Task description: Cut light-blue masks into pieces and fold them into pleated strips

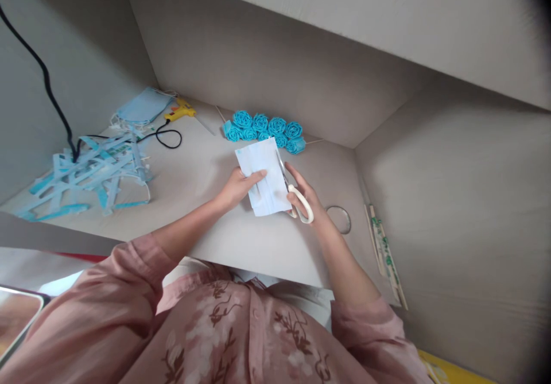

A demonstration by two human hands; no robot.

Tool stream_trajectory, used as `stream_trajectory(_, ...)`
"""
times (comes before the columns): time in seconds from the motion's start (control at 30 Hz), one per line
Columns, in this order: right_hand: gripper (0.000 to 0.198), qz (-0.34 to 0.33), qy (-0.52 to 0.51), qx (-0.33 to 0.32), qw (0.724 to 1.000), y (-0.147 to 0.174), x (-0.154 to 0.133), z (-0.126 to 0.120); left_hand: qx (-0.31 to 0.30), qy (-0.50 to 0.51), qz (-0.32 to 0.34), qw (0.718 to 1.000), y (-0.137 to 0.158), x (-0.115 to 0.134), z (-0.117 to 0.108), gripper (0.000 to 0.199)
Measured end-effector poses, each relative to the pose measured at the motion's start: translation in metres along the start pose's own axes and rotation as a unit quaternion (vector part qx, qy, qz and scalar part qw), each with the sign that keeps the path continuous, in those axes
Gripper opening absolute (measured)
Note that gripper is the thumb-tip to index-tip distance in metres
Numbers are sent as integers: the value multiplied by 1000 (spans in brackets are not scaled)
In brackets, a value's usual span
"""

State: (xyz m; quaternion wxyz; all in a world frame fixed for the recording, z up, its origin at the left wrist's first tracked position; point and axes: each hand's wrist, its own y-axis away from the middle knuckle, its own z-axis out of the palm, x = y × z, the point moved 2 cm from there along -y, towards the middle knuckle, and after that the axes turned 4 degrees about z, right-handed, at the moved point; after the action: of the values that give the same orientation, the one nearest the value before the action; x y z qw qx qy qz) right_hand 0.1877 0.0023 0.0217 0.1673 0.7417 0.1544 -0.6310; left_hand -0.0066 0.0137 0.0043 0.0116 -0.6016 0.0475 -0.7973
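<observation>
1. Sheet (272, 196) of pale blue, creased material sits between your two hands, above the table (193, 214), tilted a little.
2. Your left hand (239, 189) pinches it by the left side, thumb lying flat on top and fingers mostly hidden underneath.
3. Your right hand (310, 194) is wrapped around the white handles of the scissors (296, 191), index finger stretched out beside the blades.
4. Those blades point away from you along the sheet's right edge; you cannot tell from this view how far they are parted.
5. Just beyond the sheet lies a cluster of blue flowers (260, 123); the sheet's far edge covers part of its near row from your view.
6. To your left spreads a tangled heap of blue strips (97, 169), with a black cable (45, 77) coming down to it.
7. Behind that heap you have some face masks (144, 107) and a yellow glue gun (181, 110).
8. Near your right wrist rests a thin loop (340, 219); farther right, slim sticks (384, 249) lie by the side wall.
</observation>
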Motion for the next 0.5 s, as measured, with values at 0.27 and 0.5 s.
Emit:
stream_trajectory(0.27, 108, 5, 2, 8, 1000, 1, -1, 0, 1, -1, 0, 1000, -1, 0, 0, 55)
stream_trajectory(0.5, 106, 7, 14, 23, 1000, 2, -6, 2, 3, -9, -1, 1000, -1, 1, 0, 55)
